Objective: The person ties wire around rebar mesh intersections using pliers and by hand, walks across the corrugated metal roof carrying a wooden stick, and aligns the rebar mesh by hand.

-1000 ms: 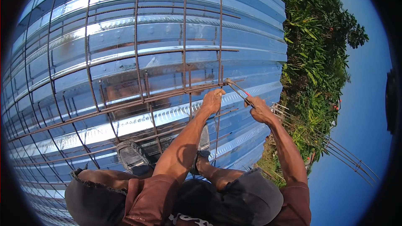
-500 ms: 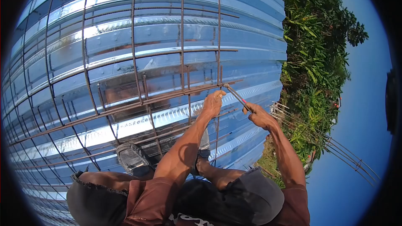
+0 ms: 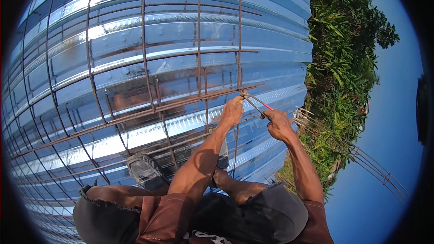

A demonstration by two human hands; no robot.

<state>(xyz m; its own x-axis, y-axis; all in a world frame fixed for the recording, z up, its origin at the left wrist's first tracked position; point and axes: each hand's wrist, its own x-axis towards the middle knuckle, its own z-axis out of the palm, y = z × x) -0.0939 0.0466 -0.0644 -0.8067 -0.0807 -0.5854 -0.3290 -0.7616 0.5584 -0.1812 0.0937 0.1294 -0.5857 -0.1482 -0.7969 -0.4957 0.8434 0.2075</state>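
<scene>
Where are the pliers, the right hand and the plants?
Pliers [image 3: 260,101]: head view, on the red-marked handle.
Right hand [image 3: 280,125]: head view, on its back.
Plants [image 3: 337,63]: head view, amid the leaves.

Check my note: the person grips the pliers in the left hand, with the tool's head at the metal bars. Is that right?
Not quite: the head view shows the pliers in the right hand, not the left hand. The tool's head is at the metal bars, as you say.
</scene>
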